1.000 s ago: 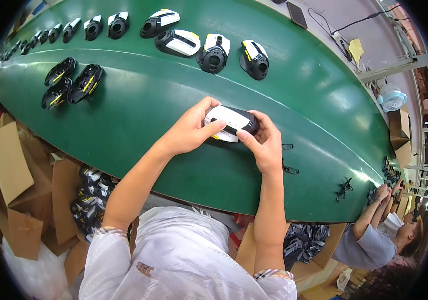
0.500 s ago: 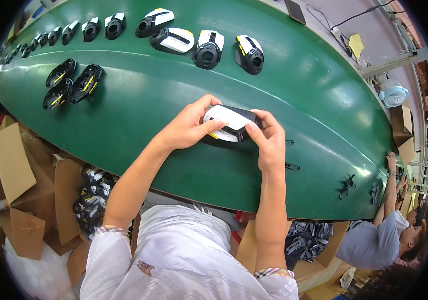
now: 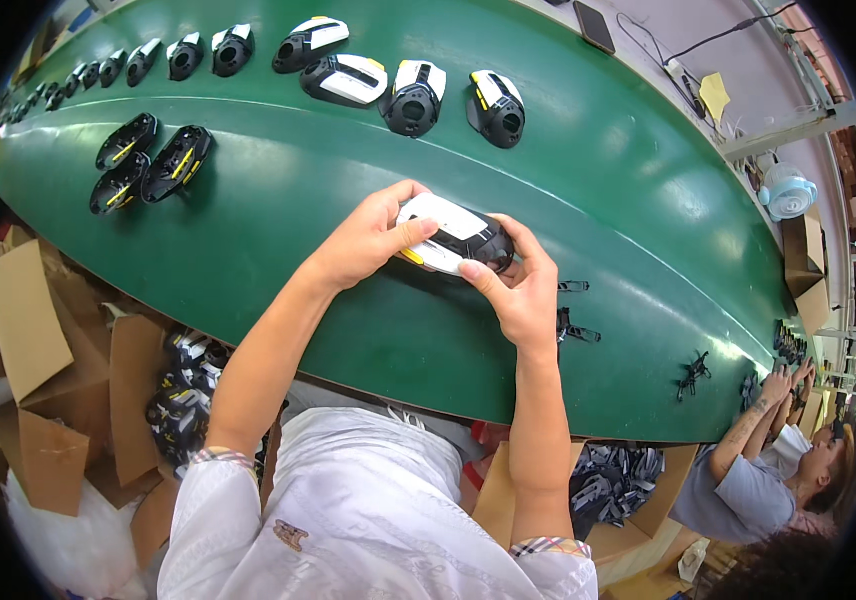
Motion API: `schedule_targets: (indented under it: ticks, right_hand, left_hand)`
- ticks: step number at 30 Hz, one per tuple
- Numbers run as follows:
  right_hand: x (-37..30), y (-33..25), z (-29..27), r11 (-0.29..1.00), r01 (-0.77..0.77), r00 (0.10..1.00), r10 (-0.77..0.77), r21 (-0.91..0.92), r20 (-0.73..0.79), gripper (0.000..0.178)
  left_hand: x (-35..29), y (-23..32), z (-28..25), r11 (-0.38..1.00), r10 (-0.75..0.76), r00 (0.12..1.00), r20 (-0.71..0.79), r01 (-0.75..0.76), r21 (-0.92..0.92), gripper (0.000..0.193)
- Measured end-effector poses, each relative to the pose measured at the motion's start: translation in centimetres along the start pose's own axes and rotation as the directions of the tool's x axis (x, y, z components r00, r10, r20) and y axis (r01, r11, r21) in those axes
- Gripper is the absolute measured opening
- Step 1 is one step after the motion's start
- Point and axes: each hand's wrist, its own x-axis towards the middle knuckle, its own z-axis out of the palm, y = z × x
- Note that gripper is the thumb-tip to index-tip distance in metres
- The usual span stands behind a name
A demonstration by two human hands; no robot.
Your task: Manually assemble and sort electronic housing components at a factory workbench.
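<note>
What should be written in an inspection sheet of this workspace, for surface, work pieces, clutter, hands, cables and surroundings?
Surface: green tabletop, glossy, with light reflections.
Work pieces: white-and-black shell in both hands; similar shells lined up toward the far side; three open black shells at left.
Clutter: small black parts at right; open cardboard boxes below the near edge.
Hands: left hand and right hand grip opposite ends of the held piece.
Cables: black cable beyond the far edge.
Surroundings: co-worker at right.
</note>
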Motion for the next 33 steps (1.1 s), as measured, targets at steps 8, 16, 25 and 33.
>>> schedule_targets:
  ticks: [8, 16, 25, 33]
  right_hand:
    - [0.4, 0.4, -0.6, 0.998, -0.061, 0.985, 0.061, -0.002, 0.160, 0.056]
    - [0.5, 0.1, -1.1, 0.985, -0.169, 0.969, 0.160, 0.036, 0.190, 0.058]
    - [0.1, -0.3, -0.4, 0.975, -0.122, 0.991, 0.109, 0.184, 0.083, 0.053]
    - [0.9, 0.5, -0.9, 0.934, -0.115, 0.993, 0.103, 0.338, 0.051, 0.041]
  left_hand:
    - [0.4, 0.2, -0.8, 0.983, -0.169, 0.986, -0.014, 0.168, -0.070, 0.036]
    - [0.4, 0.2, -0.4, 0.993, -0.120, 0.993, -0.006, 0.120, -0.013, 0.036]
    - [0.4, -1.4, 0.0, 0.956, 0.127, 0.991, 0.038, -0.132, 0.263, 0.028]
    - [0.2, -0.5, 0.2, 0.948, 0.112, 0.992, 0.063, -0.126, 0.291, 0.029]
